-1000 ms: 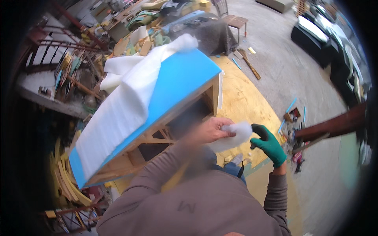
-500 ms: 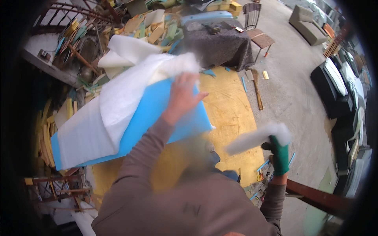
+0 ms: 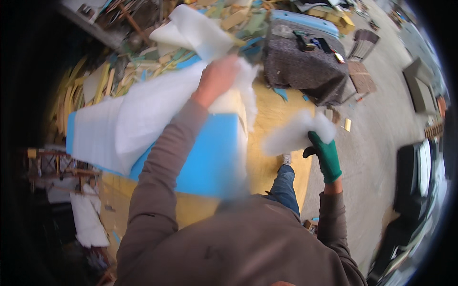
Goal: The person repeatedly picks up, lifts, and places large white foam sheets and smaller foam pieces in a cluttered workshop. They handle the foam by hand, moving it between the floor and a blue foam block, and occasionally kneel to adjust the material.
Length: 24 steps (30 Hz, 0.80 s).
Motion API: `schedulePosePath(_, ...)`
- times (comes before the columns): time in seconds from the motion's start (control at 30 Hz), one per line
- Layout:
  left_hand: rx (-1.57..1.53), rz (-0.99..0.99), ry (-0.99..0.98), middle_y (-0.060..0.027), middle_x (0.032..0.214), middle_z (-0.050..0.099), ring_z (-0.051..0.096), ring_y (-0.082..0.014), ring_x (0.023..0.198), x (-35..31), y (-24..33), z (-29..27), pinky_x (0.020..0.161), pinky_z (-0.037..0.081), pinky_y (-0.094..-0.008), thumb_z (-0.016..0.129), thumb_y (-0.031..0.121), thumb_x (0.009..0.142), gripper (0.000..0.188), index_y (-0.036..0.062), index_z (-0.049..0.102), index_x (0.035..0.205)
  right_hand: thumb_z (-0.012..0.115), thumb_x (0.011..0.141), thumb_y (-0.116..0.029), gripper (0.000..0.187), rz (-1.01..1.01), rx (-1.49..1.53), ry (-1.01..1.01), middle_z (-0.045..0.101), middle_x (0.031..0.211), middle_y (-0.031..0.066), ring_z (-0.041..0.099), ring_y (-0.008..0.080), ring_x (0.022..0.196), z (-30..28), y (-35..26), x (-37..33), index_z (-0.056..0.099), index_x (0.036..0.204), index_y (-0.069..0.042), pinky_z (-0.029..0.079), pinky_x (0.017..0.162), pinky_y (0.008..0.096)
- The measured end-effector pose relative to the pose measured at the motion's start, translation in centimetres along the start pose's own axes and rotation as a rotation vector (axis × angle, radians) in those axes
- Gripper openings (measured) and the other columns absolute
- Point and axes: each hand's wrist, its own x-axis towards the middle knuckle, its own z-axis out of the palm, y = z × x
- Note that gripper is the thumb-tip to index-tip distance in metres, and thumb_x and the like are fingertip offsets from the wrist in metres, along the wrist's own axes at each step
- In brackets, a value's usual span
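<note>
A: What writing do we enter?

B: One dark mark (image 3: 212,252) on the chest of the brown sweatshirt (image 3: 272,233); we find it too blurred to read.

A: Differences from the earlier frames?

B: A second ago we saw both hands close together at the wad of white wadding (image 3: 296,133), the bare one pinching it. Half a second ago the right hand (image 3: 327,157) alone had it, and that is unchanged. The left hand (image 3: 218,78), then reaching past the bare blue with its thumb spread, now lies farther over the sheet of white wadding (image 3: 152,97). The wooden frame visible a second ago under the blue foam (image 3: 207,157) is hidden from us.

A: State of the hands?

B: The left is bare and blurred, back upward over the far part of the sheet; we cannot tell whether its fingers grip. The right, in a green glove, is half curled around the wad, thumb and forefinger partly apart.

A: Condition of the material?

B: The sheet is soft and loosely creased, draped over the block's left and far parts, leaving the near right side blue. Its fluffy edge reaches the right end, beside a cream layer (image 3: 230,101). The wad is fluffy, blurred at its outline, and held in the air over the yellow board (image 3: 267,102).

A: Surroundings?

B: We note a cloth-draped counter (image 3: 305,71) beyond, carrying tools, with a chair (image 3: 362,76) beside it.
</note>
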Motion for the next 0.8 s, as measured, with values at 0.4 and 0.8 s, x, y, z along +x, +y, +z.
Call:
schedulePosePath(0.4,0.074,-0.184,0.352,-0.0248,0.118,0.075,0.071,-0.0433,0.105,14.5,-0.8,-1.6,0.093,0.056,-0.0448,0.065,0.025,0.104,0.033,0.0005,0.069,0.125,0.071,0.107,-0.024,0.034,-0.303,-0.493,-0.326,0.078,0.104,0.0161,0.077,0.0194,0.087,-1.2,-3.5,21.2,0.07,0.127,0.005,0.058,0.078,0.0347)
schedulePosePath(0.8,0.179,-0.163,0.694,-0.0119,0.111,0.076,0.069,-0.0192,0.099,0.9,8.6,-14.9,0.092,0.054,-0.03,0.069,0.014,0.105,0.028,-0.001,0.072,0.128,0.08,0.081,-0.02,0.079,-0.92,-0.984,-0.553,0.069,0.132,0.0172,0.072,0.0368,0.093,15.8,-1.6,20.3,0.054,0.155,-0.01,0.055,0.079,0.0475)
